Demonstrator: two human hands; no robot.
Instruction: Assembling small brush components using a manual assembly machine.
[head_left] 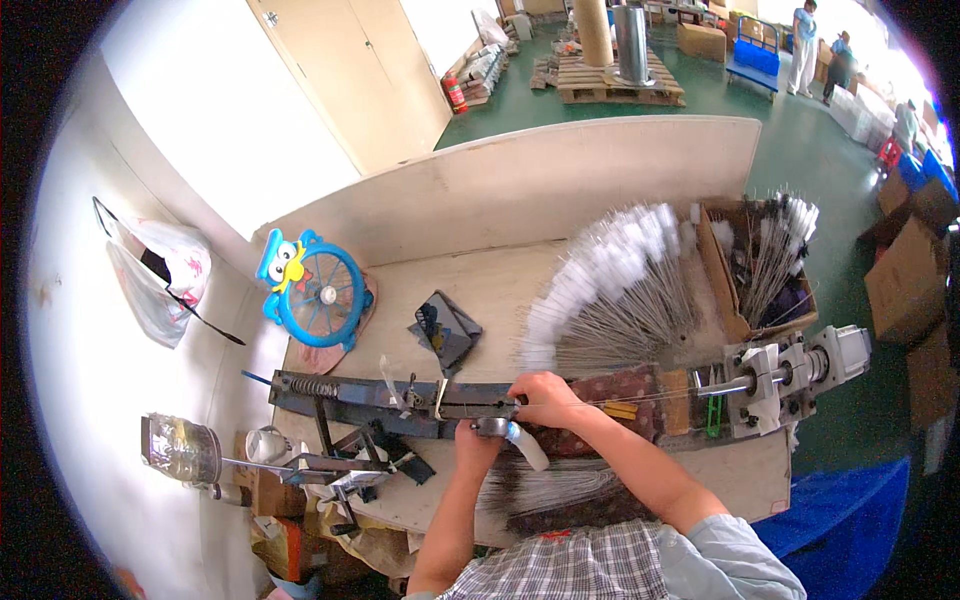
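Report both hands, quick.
Left hand: at the grey, round metal part; grip cannot be told.
Right hand: curled at the long, dark metal bar; contents unclear.

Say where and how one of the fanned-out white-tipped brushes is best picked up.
Probably by its bare wire stem, pinched from the near right side: the stems are thin and converge there, while the bulkier white bristles fan out toward the left and far side.

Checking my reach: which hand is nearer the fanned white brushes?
Right. Right hand: just short of the fanned white brushes. Left hand: farther left and closer to the body.
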